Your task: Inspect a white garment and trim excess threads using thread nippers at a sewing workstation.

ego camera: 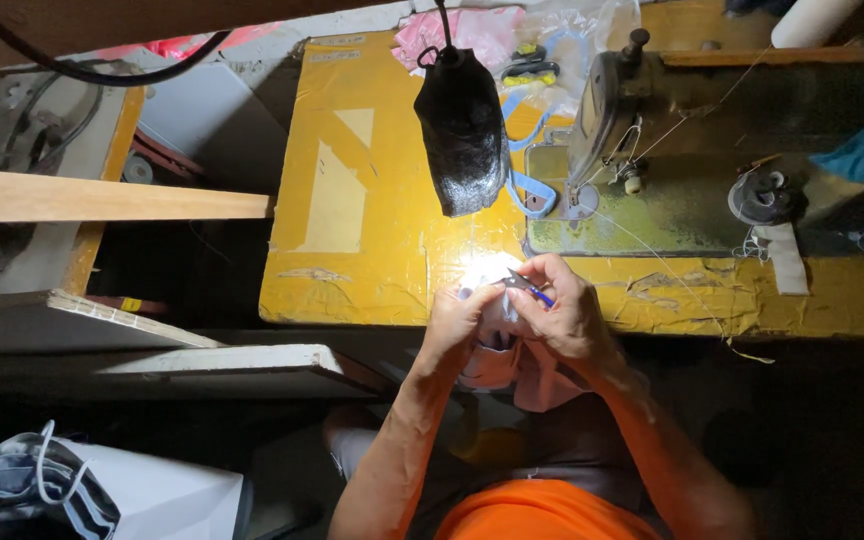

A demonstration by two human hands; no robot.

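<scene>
Centre frame, under the lamp glare: left hand (455,318) pinches the pink cloth (527,370). Right hand (564,305) fingers close on small snips (529,288); best kept taut, blades close.

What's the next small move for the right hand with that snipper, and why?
Probably close the small snipper on the bit of pale pink cloth pinched by the left hand. The right hand already holds it at the lit edge, both hands together under the lamp.

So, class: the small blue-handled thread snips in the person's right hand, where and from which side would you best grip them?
Grip the thread snips at the blue handle end, coming from the right, as the right hand does. The dark blades point left toward the pale fabric pinched by the left hand.
</scene>
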